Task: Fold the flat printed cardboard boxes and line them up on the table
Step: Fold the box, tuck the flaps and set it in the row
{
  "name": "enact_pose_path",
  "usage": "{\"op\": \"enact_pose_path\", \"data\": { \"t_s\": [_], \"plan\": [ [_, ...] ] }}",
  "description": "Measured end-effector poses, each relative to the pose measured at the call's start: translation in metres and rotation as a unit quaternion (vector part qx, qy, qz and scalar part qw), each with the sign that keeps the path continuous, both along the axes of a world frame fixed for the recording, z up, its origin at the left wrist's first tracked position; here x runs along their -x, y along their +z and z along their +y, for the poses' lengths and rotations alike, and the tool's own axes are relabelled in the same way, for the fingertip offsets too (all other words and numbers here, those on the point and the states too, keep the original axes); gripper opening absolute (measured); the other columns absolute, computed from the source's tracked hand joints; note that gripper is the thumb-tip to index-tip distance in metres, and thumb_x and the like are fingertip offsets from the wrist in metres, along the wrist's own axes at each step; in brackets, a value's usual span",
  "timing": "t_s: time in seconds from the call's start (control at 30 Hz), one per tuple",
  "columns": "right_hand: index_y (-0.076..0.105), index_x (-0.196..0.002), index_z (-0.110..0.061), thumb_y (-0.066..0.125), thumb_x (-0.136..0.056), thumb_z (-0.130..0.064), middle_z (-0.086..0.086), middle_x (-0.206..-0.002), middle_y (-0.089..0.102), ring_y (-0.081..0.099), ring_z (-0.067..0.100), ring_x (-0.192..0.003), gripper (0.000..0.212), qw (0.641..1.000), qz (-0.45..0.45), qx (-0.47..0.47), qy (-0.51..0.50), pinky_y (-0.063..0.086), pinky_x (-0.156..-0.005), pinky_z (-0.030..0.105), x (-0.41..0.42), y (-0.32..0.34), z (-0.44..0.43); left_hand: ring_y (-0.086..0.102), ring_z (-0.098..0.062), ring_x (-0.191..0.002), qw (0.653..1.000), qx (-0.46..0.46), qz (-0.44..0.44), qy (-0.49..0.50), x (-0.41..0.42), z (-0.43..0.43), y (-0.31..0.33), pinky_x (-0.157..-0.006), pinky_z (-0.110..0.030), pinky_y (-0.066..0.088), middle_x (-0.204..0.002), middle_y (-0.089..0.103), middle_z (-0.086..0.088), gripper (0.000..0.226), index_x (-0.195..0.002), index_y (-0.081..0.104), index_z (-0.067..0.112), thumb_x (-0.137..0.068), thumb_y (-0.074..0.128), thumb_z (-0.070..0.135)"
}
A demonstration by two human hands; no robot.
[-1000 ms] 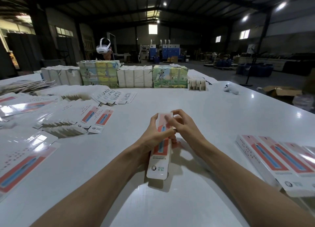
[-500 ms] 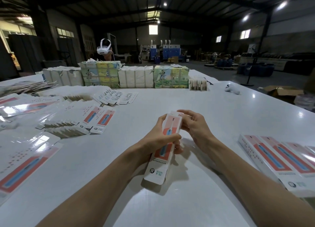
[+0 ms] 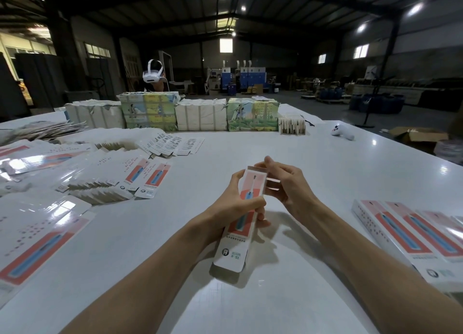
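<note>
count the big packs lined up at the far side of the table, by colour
white packs: 2
green printed packs: 2
total: 4

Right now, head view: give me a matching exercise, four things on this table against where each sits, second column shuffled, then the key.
Things
1. half-folded box
2. folded boxes
3. flat blanks
4. white controller

Places
A. far right of the table, lying alone
B. left side, fanned out in overlapping stacks
C. near right edge, lined up side by side
D. centre, gripped by the left hand and the right hand

Pairs: 1-D, 2-C, 3-B, 4-A
</note>
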State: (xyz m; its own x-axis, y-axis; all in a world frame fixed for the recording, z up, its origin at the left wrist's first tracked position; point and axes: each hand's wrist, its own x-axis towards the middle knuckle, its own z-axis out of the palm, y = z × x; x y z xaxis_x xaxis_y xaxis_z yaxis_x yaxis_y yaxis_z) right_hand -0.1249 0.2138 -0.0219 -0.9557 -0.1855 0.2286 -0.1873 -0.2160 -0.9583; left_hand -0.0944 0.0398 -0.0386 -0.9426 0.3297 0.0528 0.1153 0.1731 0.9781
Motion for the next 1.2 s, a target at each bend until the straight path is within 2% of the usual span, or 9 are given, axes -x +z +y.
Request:
{"op": "enact_pose_path", "data": {
  "t_s": [0.17,0.33,0.5,0.63,0.83,0.97,1.2],
  "plan": [
    [0.077,-0.111,-0.001,0.068,-0.100,-0.011,0.017,-0.112,0.077,0.077,0.034,-0.103,0.018,0.997,-0.063,0.038,-0.023,0.064,-0.072,0.037,0.002,0.002,0.002,0.079,-0.026,-0.076,1.000,-0.001,-0.001,-0.011,-0.001,0.000,-0.001,-0.063,-0.029,0.062,-0.116,0.060,-0.019,0.085,-0.141,0.021,0.052,-0.088,0.079,0.019],
    [0.080,-0.100,-0.002,0.067,-0.098,-0.006,0.018,-0.104,0.077,0.078,0.031,-0.095,0.014,0.994,-0.096,0.049,-0.034,0.065,-0.068,0.040,0.003,0.003,0.005,0.079,-0.031,-0.078,1.000,0.022,0.018,-0.013,-0.004,0.000,0.000,-0.067,-0.031,0.063,-0.120,0.055,-0.016,0.090,-0.137,0.019,0.059,-0.083,0.081,0.021],
    [0.082,-0.097,-0.005,0.063,-0.099,-0.006,0.018,-0.107,0.078,0.078,0.031,-0.096,0.019,0.996,-0.082,0.034,-0.026,0.064,-0.069,0.038,0.002,0.002,0.005,0.079,-0.030,-0.076,0.999,0.022,0.026,-0.008,-0.003,0.002,0.000,-0.066,-0.030,0.063,-0.122,0.052,-0.016,0.097,-0.142,0.014,0.059,-0.086,0.081,0.015],
    [0.082,-0.104,-0.005,0.062,-0.099,-0.007,0.018,-0.111,0.077,0.076,0.031,-0.104,0.020,0.997,-0.075,0.033,0.003,0.063,-0.074,0.036,0.001,0.002,0.006,0.079,-0.031,-0.081,1.000,0.007,0.024,-0.014,-0.005,0.001,0.001,-0.067,-0.030,0.063,-0.125,0.053,-0.017,0.098,-0.141,0.015,0.065,-0.084,0.081,0.020],
    [0.082,-0.109,-0.008,0.062,-0.098,-0.009,0.014,-0.114,0.077,0.075,0.031,-0.109,0.023,0.997,-0.066,0.017,0.046,0.064,-0.084,0.037,-0.001,0.002,0.003,0.077,-0.014,-0.073,0.999,0.002,0.036,0.009,-0.001,0.000,-0.002,-0.062,-0.023,0.060,-0.118,0.054,-0.011,0.085,-0.146,0.021,0.047,-0.089,0.078,0.021],
    [0.071,-0.122,-0.008,0.069,-0.098,-0.009,0.016,-0.111,0.076,0.076,0.032,-0.104,0.024,0.999,-0.033,-0.001,-0.001,0.064,-0.081,0.036,-0.004,-0.002,-0.008,0.078,-0.018,-0.076,0.999,-0.048,-0.002,0.024,0.001,-0.002,-0.003,-0.064,-0.028,0.062,-0.116,0.058,-0.013,0.087,-0.147,0.022,0.047,-0.087,0.078,0.020],
    [0.073,-0.116,0.000,0.069,-0.099,-0.009,0.017,-0.110,0.077,0.076,0.031,-0.104,0.020,1.000,0.009,-0.011,0.004,0.063,-0.083,0.033,-0.009,-0.004,-0.007,0.079,-0.018,-0.076,0.997,-0.063,-0.025,0.031,-0.002,-0.004,-0.004,-0.061,-0.026,0.061,-0.107,0.065,-0.011,0.092,-0.144,0.023,0.051,-0.076,0.080,0.029]
  ]
}}
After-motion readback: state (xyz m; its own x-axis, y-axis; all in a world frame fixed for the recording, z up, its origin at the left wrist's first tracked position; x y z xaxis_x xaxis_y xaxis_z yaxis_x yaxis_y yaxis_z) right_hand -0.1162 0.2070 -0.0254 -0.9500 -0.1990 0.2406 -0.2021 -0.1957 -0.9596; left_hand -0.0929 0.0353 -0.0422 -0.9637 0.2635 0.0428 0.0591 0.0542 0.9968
